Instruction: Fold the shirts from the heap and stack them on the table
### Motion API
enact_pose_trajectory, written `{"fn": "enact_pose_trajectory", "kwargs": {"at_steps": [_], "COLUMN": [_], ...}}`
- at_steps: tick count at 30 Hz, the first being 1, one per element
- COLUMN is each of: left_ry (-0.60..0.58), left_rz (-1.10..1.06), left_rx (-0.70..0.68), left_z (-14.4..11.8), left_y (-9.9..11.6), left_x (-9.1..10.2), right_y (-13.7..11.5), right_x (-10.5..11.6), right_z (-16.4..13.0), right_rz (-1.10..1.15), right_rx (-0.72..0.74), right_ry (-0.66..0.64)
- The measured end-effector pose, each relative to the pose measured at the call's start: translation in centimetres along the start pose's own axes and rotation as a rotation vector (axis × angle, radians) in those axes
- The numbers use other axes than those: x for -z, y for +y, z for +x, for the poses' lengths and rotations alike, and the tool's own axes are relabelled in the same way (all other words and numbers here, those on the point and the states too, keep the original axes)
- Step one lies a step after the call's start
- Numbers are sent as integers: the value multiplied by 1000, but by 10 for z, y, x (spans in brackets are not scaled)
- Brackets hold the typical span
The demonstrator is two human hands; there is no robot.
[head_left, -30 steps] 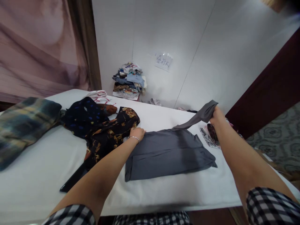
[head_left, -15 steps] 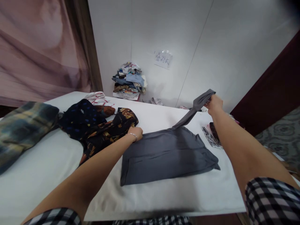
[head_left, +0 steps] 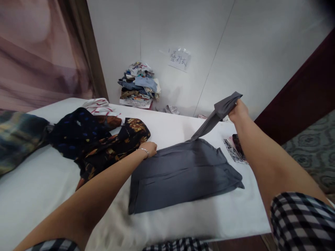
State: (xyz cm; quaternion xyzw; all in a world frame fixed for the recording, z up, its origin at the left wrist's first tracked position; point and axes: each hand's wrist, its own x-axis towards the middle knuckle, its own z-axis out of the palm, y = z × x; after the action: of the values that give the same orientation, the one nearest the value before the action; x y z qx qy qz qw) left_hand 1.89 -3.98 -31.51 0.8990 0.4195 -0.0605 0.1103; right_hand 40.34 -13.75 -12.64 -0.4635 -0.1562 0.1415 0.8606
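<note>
A dark grey shirt (head_left: 180, 177) lies on the white-covered table (head_left: 162, 226), its body spread in a rough rectangle with folds along it. My right hand (head_left: 239, 111) grips the end of one sleeve and holds it up in the air, beyond the shirt's far right side. The sleeve stretches down from there to the shirt's far edge. My left hand (head_left: 150, 149), with a bracelet on the wrist, is closed at the shirt's far left corner, low on the table. A black floral garment (head_left: 110, 150) lies just left of that hand.
Left on the table are a navy patterned garment (head_left: 78, 127), a plaid garment (head_left: 21, 136) and a white one with red stripes (head_left: 98, 104). A tall clothes pile (head_left: 140, 85) stands by the wall. Small folded clothes (head_left: 235, 150) lie right. A handwritten sign (head_left: 179, 59) hangs on the wall.
The sleeve end in my right hand has opened out and hangs broader. My left hand stays at the shirt's corner. The whole view has shifted slightly.
</note>
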Motion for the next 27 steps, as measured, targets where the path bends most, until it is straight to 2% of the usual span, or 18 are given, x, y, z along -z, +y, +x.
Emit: {"fn": "enact_pose_trajectory", "kwargs": {"at_steps": [2, 5, 7, 10, 15, 17, 19, 23, 27], "left_ry": [15, 48, 70, 114, 194, 223, 258, 238, 164], "left_rz": [6, 15, 24, 35, 41, 45, 71, 164, 230], "left_rx": [6, 10, 12, 2, -77, -129, -222, -451, -508], "left_z": [-1, -4, -6, -12, -33, -47, -63, -90, -99], "left_y": [0, 0, 0, 3, 5, 4, 4, 7, 11], "left_x": [1, 5, 8, 9, 4, 0, -5, -23, -42], "right_y": [-2, -15, -30, -57, -86, -90, -91, -86, -77], "right_x": [-5, -7, -3, 16, 79, 111, 142, 197, 229], "right_z": [-2, -13, -31, -70, -147, -174, -196, -224, -228], "right_rz": [14, 27, 55, 114, 74, -7, -112, -288, -358], "right_rx": [-1, 29, 55, 94, 209, 293, 366, 363, 278], "right_ry": [-13, -124, -189, -199, -281, -242, -144, -8, 71]}}
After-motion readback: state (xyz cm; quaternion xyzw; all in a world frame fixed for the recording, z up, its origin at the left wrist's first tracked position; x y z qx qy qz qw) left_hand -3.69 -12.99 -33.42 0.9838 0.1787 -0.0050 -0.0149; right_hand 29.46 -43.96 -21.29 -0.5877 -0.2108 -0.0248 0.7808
